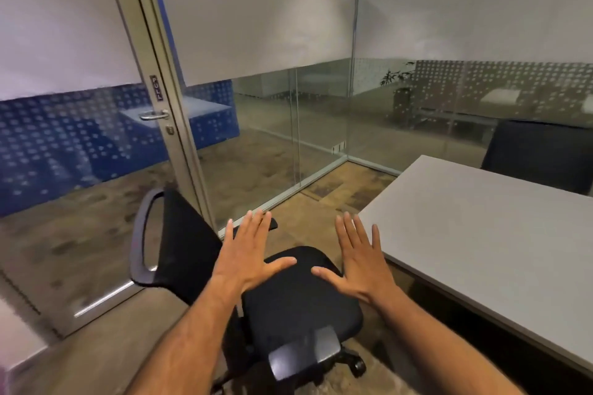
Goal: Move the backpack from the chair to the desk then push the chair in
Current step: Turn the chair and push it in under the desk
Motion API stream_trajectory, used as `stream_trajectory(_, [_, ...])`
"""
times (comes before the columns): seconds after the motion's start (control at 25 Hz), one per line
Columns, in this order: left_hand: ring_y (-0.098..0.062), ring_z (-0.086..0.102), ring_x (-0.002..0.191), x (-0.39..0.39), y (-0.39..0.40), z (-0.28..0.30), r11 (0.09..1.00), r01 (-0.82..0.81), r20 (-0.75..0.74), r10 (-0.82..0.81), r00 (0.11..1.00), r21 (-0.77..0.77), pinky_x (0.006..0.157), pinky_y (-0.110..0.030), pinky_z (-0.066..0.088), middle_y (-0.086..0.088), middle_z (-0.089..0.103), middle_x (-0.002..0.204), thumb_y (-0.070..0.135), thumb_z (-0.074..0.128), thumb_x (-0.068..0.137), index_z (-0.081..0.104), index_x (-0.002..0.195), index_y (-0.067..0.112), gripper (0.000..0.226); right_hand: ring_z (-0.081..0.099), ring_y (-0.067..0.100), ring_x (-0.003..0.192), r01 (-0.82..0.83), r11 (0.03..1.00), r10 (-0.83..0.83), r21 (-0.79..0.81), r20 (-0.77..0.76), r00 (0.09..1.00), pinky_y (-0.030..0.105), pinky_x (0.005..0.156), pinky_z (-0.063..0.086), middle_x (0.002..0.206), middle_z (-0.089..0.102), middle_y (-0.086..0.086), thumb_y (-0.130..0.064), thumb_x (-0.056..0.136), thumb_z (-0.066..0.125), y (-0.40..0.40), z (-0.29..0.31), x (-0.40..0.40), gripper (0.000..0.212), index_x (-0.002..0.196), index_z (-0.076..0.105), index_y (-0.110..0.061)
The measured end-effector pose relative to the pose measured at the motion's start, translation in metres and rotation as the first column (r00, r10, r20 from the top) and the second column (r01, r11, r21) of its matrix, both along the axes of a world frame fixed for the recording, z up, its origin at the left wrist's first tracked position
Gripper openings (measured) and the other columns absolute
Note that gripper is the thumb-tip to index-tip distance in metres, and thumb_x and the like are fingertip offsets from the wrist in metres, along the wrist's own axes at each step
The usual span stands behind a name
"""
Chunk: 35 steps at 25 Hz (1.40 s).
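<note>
Underfoot, mottled brown carpet (96, 234) runs to frosted-band glass walls (256, 26) and a glass door (64, 74) left of the black swivel office chair (288, 308). Right of the chair stands the grey rectangular desk (481, 234). Left hand (247, 253) and right hand (359, 260) hover spread flat above its seat, grasping nothing; backpack unseen.

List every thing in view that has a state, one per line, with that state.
left hand: open, fingers spread, holding nothing
right hand: open, fingers spread, holding nothing
chair: seat bare, no backpack on it, standing out from the desk, not pushed in
desk: visible top bare, no backpack in view
glass door: appears shut
second chair: at the desk's far side
</note>
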<state>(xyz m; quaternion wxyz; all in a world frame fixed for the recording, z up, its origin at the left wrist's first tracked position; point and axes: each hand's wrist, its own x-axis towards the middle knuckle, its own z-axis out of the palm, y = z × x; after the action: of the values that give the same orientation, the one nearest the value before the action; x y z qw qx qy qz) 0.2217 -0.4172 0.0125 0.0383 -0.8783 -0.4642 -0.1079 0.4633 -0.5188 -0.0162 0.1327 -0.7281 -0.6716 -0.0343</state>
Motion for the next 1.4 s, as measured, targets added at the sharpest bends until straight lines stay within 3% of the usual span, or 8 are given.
stream_trajectory(0.28, [-0.017,-0.004,0.158,-0.175,0.060,-0.006,0.994,-0.095,0.043,0.097,0.994,-0.048,0.127,-0.051,-0.006,0.001,0.002,0.172,0.096,0.017,0.073,0.005,0.162,0.021,0.117,-0.025,0.023,0.155,-0.100,0.995,0.101,0.024,-0.055,0.993,0.058,0.123,-0.015,0.170,-0.018,0.007,-0.099,0.075,0.006,0.090,-0.009,-0.164,0.120,0.159,-0.017,-0.015])
stream_trajectory(0.48, [-0.014,-0.003,0.158,-0.234,0.121,-0.014,0.995,-0.049,0.089,0.057,0.994,-0.092,0.126,-0.048,-0.008,0.004,0.002,0.172,0.095,0.018,0.075,0.008,0.162,0.024,0.113,-0.022,0.022,0.156,-0.143,0.990,0.142,0.003,-0.110,0.984,0.058,0.124,-0.013,0.171,-0.017,0.007,-0.100,0.072,0.001,0.162,-0.015,-0.228,0.124,0.160,-0.016,-0.014])
stream_trajectory(0.6, [-0.011,-0.006,0.156,-0.254,0.173,-0.017,0.993,0.012,0.084,-0.003,0.997,-0.114,0.124,-0.043,-0.011,0.005,0.001,0.172,0.095,0.018,0.077,0.006,0.162,0.027,0.110,-0.018,0.022,0.157,-0.122,0.993,0.115,-0.012,-0.235,0.965,0.057,0.124,-0.010,0.172,-0.015,0.008,-0.099,0.075,0.011,0.213,-0.021,-0.260,0.123,0.160,-0.016,-0.014])
stream_trajectory(0.68, [-0.007,-0.007,0.155,-0.261,0.209,-0.015,0.989,0.050,0.088,-0.037,0.995,-0.141,0.124,-0.041,-0.010,0.006,0.002,0.171,0.094,0.022,0.079,0.007,0.162,0.028,0.107,-0.019,0.022,0.156,-0.088,0.994,0.064,-0.057,-0.336,0.940,0.057,0.125,-0.010,0.171,-0.017,0.008,-0.098,0.076,0.018,0.246,-0.022,-0.280,0.123,0.159,-0.017,-0.015])
stream_trajectory(0.8, [-0.006,-0.008,0.155,-0.269,0.261,-0.012,0.974,0.125,0.082,-0.111,0.990,-0.190,0.126,-0.041,-0.009,0.008,0.001,0.171,0.089,0.029,0.083,0.008,0.162,0.029,0.101,-0.018,0.024,0.157,-0.010,0.983,-0.073,-0.184,-0.434,0.898,0.056,0.124,-0.009,0.171,-0.019,0.010,-0.103,0.065,0.010,0.289,-0.022,-0.309,0.132,0.158,-0.019,-0.014])
stream_trajectory(1.04, [-0.006,-0.003,0.156,-0.261,0.350,-0.011,0.905,0.340,0.051,-0.338,0.940,-0.258,0.127,-0.038,-0.009,0.010,0.007,0.170,0.095,0.025,0.077,0.013,0.162,0.030,0.108,-0.019,0.026,0.157,0.138,0.918,-0.297,-0.372,-0.414,0.861,0.058,0.123,-0.010,0.170,-0.020,0.010,-0.094,0.078,0.026,0.329,-0.026,-0.328,0.122,0.158,-0.021,-0.015])
stream_trajectory(1.24, [0.000,-0.005,0.154,-0.234,0.409,-0.020,0.760,0.560,-0.015,-0.598,0.802,-0.330,0.126,-0.036,-0.011,0.013,0.008,0.170,0.097,0.031,0.074,0.010,0.161,0.034,0.109,-0.021,0.026,0.156,0.309,0.849,-0.468,-0.429,-0.341,0.815,0.062,0.124,-0.010,0.170,-0.023,0.009,-0.101,0.070,0.018,0.341,-0.031,-0.333,0.129,0.157,-0.024,-0.015])
stream_trajectory(1.4, [0.003,-0.009,0.152,-0.219,0.436,-0.029,0.608,0.690,0.015,-0.746,0.666,-0.393,0.126,-0.035,-0.011,0.014,0.007,0.170,0.097,0.030,0.074,0.009,0.161,0.034,0.110,-0.021,0.026,0.156,0.442,0.768,-0.602,-0.463,-0.288,0.745,0.062,0.124,-0.011,0.171,-0.022,0.007,-0.101,0.065,0.017,0.341,-0.027,-0.348,0.132,0.158,-0.022,-0.015])
